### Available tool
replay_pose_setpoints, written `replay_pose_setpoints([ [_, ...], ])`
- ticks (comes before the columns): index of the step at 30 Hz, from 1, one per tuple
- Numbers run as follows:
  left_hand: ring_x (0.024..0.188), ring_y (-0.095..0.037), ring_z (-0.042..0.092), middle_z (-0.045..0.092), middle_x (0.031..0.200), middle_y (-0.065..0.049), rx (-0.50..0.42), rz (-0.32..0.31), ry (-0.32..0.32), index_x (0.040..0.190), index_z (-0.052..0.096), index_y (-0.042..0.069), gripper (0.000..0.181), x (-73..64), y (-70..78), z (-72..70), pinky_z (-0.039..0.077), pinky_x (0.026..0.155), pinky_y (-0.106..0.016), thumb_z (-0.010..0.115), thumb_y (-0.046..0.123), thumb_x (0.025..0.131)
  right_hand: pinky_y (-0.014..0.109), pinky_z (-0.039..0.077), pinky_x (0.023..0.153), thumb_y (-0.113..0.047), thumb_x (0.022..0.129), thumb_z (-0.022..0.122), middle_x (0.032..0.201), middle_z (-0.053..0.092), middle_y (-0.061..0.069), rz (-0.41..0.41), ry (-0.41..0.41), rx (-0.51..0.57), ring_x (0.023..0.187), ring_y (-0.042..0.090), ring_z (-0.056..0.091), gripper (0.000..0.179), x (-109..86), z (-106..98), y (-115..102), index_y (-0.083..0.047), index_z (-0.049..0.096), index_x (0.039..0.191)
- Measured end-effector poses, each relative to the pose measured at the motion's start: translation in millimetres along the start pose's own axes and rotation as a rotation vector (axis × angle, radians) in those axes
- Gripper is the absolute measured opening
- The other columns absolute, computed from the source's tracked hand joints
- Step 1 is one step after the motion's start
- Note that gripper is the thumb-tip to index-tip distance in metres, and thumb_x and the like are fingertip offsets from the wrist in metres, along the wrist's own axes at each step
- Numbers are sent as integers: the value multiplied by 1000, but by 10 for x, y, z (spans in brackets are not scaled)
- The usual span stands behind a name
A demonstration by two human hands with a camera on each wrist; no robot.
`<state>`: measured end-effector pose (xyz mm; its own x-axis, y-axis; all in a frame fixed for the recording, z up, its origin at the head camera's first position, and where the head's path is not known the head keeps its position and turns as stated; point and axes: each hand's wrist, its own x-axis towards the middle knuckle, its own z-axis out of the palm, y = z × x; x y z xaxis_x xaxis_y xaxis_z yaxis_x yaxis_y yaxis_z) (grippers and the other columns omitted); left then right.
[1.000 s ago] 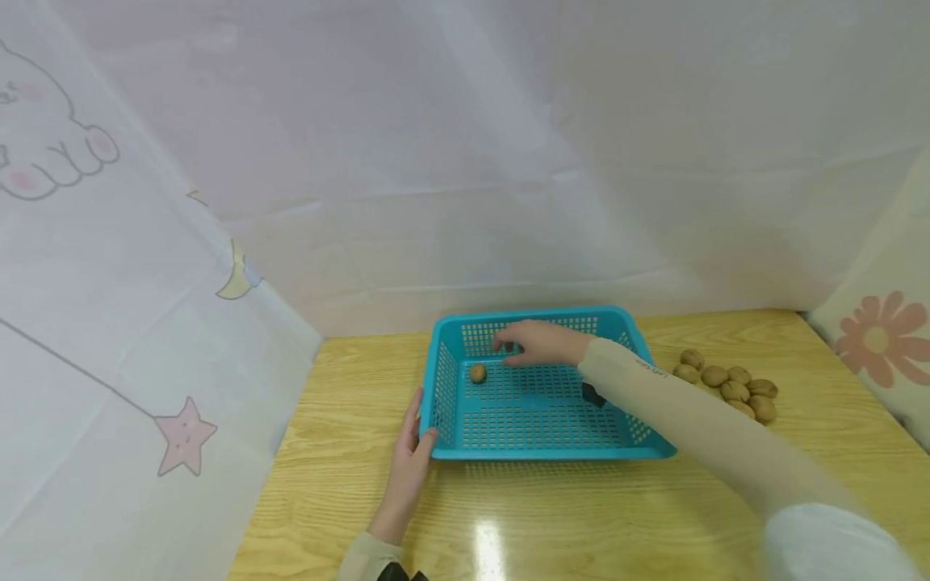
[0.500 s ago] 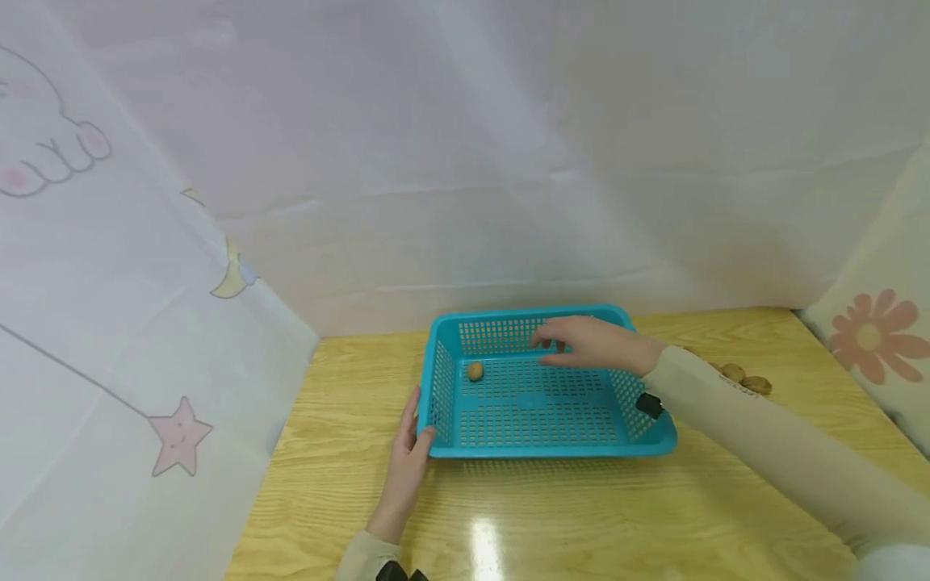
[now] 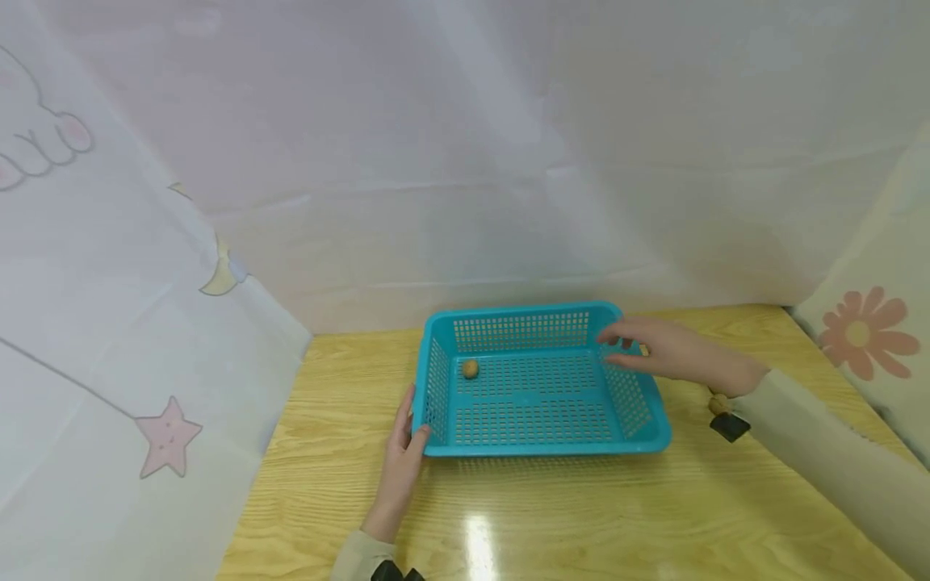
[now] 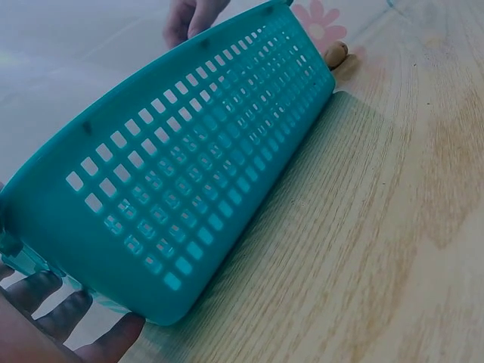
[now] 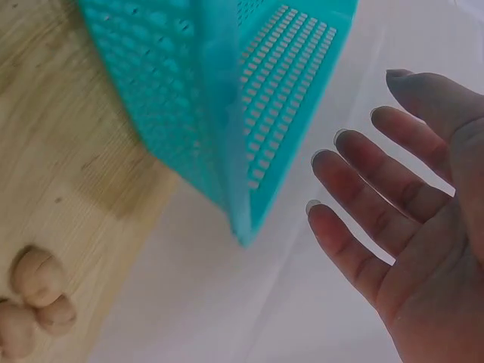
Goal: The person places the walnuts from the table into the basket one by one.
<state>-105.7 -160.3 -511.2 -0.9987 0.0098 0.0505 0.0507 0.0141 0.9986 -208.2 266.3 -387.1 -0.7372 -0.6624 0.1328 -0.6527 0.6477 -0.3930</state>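
A blue plastic basket (image 3: 545,449) with slotted walls stands on the wooden table, one walnut (image 3: 470,369) lying in its far left corner. My left hand (image 3: 402,456) grips the basket's left side near the front corner, thumb at the rim and fingers along the outside wall. Over the basket's right rim hovers my right hand (image 3: 668,349), its fingers loosely bent. The right wrist view shows its palm holding nothing. To the right of the basket are loose walnuts (image 5: 38,277), mostly hidden by the right forearm in the head view; one walnut (image 3: 719,405) peeks out beside the wrist.
The wooden tabletop (image 3: 552,516) extends in front of the basket and to both sides. A pale cloth (image 3: 508,161) with printed figures hangs close behind the basket and along the left and right.
My right hand has moved right, from above the basket's inside to its right rim, and its forearm now covers most of the walnuts. The left hand has kept its hold on the basket.
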Motion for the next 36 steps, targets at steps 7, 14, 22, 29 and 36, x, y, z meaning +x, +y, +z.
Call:
replay_pose_setpoints([
  [7, 144, -43, 45, 40, 161, -23, -24, -2, -15, 168, 22, 27, 69, 6, -12, -10, 48, 108, -54, 46, 6, 107, 35, 57, 77, -18, 97, 74, 117, 70, 4, 111, 31, -12, 95, 17, 65, 30, -413, -52, 130, -5, 71, 124],
  [14, 143, -44, 44, 40, 160, -25, -32, -1, -16, 168, 21, 25, 69, 16, -18, -18, 48, 109, -54, 46, 6, 107, 31, 56, 71, -13, 96, 75, 113, 69, 3, 174, 87, -31, 90, 7, 62, 30, -789, -22, 328, -7, 71, 125],
  [22, 145, -42, 42, 37, 162, -24, -28, -6, -11, 168, 21, 24, 69, 16, -24, -12, 46, 111, -52, 46, 5, 107, 27, 55, 65, -5, 89, 79, 108, 71, 7, 192, 167, -74, 85, -6, 58, 31, -1198, 78, 589, -5, 71, 120],
  [29, 145, -41, 43, 39, 162, -22, -10, -5, -7, 168, 20, 20, 69, 18, -17, -11, 47, 111, -49, 47, 6, 107, 27, 53, 63, -5, 89, 79, 106, 71, 11, 242, 188, -107, 84, -7, 57, 32, -1515, 137, 775, -2, 71, 120],
  [36, 147, -39, 42, 38, 163, -21, -32, -12, -12, 168, 20, 24, 69, 16, -21, -17, 48, 109, -38, 47, 6, 107, 26, 53, 62, -13, 96, 74, 119, 69, 24, 358, 100, -63, 78, 1, 61, 34, -1706, 227, 930, 4, 69, 125],
])
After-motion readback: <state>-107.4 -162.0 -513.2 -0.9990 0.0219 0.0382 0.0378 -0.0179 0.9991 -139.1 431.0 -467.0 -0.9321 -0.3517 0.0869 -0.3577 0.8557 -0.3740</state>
